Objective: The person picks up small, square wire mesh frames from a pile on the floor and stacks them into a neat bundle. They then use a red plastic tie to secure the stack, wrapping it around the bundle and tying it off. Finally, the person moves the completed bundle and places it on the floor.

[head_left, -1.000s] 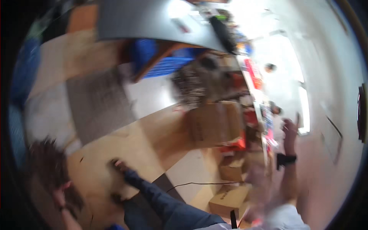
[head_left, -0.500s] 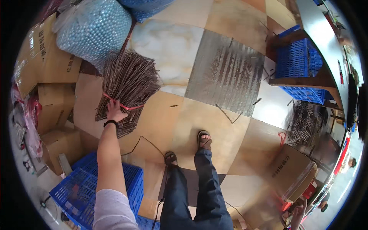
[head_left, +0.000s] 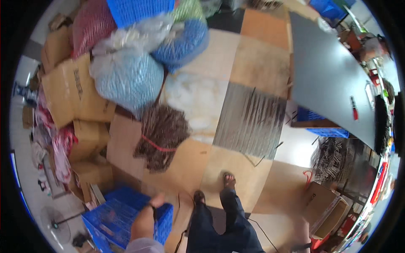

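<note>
My left hand, smeared by motion, is over the right side of an upturned-looking blue plastic crate; its fingers are too blurred to read. Ahead of it on the floor lies a bundle of thin dark brown strips, bound with a red tie. That bundle is apart from the hand. At the lower right, my right hand shows as a blur near an open cardboard box, and whether it holds anything is hidden by the smear.
Clear bags of light blue beads and darker blue beads stand at the far left, beside cardboard boxes. A grey table runs along the right, with more dark strips below it. A fan stands lower left.
My left hand has come off the tied bundle and drawn back toward me, over the blue crate. My right hand has shifted left. The view has tilted up, showing more bags and table.
</note>
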Motion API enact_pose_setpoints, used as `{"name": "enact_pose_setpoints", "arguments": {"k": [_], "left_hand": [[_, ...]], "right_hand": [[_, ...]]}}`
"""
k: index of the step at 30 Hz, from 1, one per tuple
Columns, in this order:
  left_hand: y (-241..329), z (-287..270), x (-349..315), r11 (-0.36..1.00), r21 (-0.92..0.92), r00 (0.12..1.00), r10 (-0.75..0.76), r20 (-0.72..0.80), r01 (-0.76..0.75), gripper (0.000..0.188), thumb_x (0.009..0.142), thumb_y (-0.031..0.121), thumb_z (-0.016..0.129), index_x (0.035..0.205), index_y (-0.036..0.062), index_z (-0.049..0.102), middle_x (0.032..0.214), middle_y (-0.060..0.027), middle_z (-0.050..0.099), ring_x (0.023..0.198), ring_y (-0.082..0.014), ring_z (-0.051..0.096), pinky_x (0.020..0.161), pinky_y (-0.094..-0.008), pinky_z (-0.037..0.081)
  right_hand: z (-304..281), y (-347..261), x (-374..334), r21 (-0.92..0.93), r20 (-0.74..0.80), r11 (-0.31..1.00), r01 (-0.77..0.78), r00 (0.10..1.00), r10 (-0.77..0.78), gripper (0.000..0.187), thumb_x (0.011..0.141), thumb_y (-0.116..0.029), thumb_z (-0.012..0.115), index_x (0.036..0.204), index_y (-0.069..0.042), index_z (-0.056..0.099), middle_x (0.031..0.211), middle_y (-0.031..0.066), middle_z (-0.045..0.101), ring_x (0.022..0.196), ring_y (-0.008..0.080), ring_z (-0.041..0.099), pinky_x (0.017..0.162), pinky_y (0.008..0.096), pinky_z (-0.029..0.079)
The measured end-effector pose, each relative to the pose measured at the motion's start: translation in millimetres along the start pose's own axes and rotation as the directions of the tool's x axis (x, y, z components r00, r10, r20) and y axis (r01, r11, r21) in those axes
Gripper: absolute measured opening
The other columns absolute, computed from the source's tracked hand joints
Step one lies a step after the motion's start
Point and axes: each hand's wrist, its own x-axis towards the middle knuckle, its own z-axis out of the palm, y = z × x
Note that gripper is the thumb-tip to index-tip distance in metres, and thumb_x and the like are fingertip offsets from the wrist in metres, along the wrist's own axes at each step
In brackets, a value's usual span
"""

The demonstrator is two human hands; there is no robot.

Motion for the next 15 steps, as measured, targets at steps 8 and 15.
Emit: {"name": "enact_pose_setpoints", "arguments": {"k": [8,15], "left_hand": [[-25.0,-71.0,-187.6,0.767,-0.562,0.876,-0.459,-0.144,0.309,0.031,0.082,0.029,0.067,0.084,-0.0022,0.067,0.075,-0.0138,0.068,0.07,-0.0249,0.066,0.062,-0.0385,0.049],[-54.0,-112.8,-172.9,0.641,-0.767,0.873,-0.387,-0.296,0.025,0.014,0.085,0.019,0.061,0.088,0.0059,0.063,0.078,-0.0057,0.064,0.079,-0.0223,0.062,0.09,-0.0454,0.048]], "right_hand": [[-37.2,-123.5,104.5,-0.047,-0.084,0.959,0.279,0.956,-0.282,0.024,0.085,-0.015,0.061,0.103,-0.001,0.062,0.083,0.0179,0.066,0.075,0.0335,0.066,0.066,0.0389,0.054],[-48.2,-305.9,224.3,0.215,-0.159,0.865,0.453,0.89,-0.427,0.021,0.086,-0.013,0.059,0.105,-0.005,0.062,0.085,0.0198,0.065,0.076,0.0358,0.065,0.065,0.0419,0.054]]}}
